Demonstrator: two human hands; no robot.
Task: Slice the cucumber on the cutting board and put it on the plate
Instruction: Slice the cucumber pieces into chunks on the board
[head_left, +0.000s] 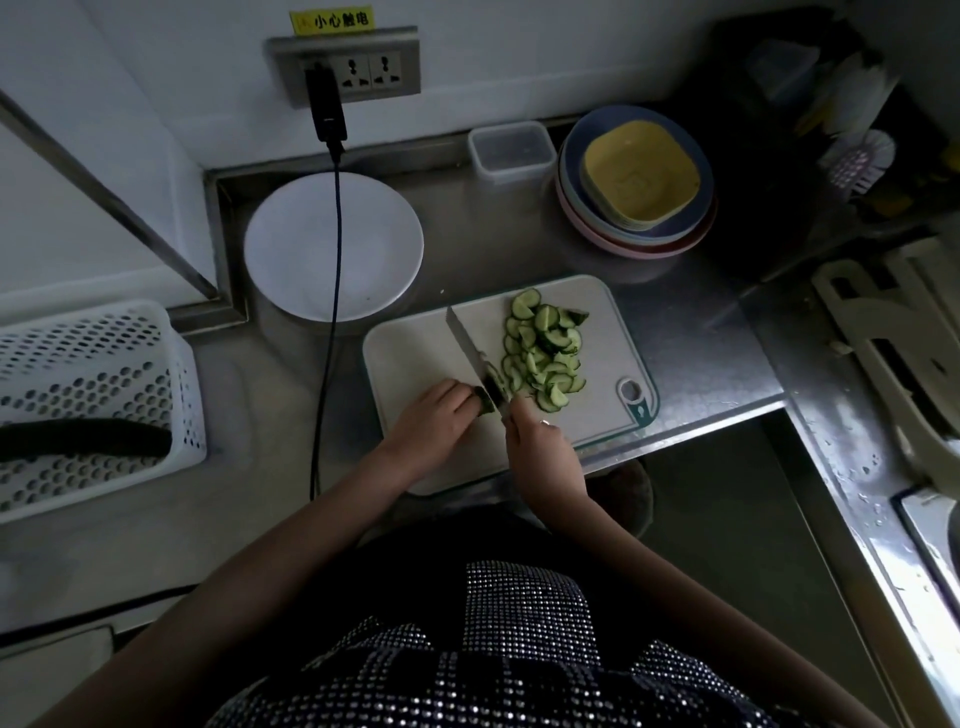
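Pinching the last cucumber stub (485, 402) with our left hand (434, 415), fingers curled over it and tips tucked close to the blade. Our right hand (540, 441) is closed round the handle of the knife (470, 353); the handle itself is hidden inside the grip.

Key relation: the stub sits between the two hands, at the near edge of the cutting board (410, 353), touching the heel of the blade on its left face. The blade's long axis runs from the right hand away toward the board's far-left corner. The stub looks too short for us to call its axis.

Cut slices (545, 353) lie heaped on the blade's right side, toward the board's right edge. The white plate (291, 249) stands on the counter beyond the board's far-left corner, nearer the left hand, with a black cable (335, 249) hanging across it.

Judgement: slicing nearly done; little stub remains, so the left fingertips have scant room. Transfer to plate not yet begun.
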